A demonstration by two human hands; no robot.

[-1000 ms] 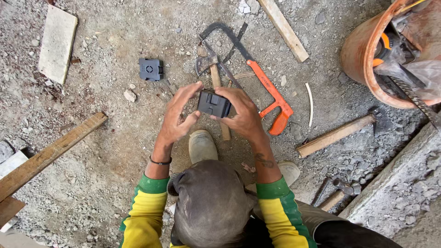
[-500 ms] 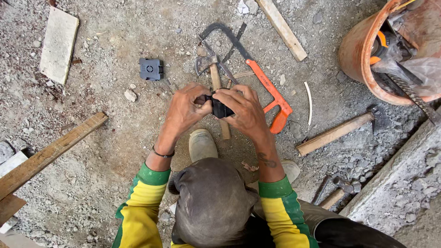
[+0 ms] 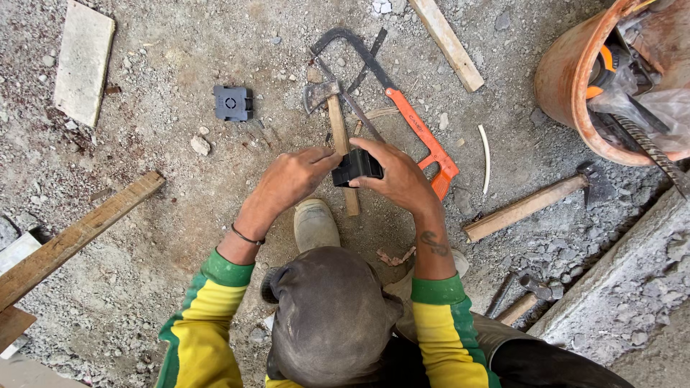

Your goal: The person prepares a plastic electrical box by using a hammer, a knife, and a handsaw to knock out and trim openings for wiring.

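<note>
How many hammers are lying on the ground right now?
3: a claw hammer above the hands, a hammer right of the orange hacksaw, and a third hammer, partly hidden, beside the concrete slab.

From the box (image 3: 357, 166) between your hands, the hammer (image 3: 334, 129) lies under it on the ground toward twelve o'clock, the hacksaw (image 3: 402, 108) at one, a second box (image 3: 233, 103) at ten, the bucket (image 3: 575, 86) at two, a plank (image 3: 72, 241) at eight.
</note>
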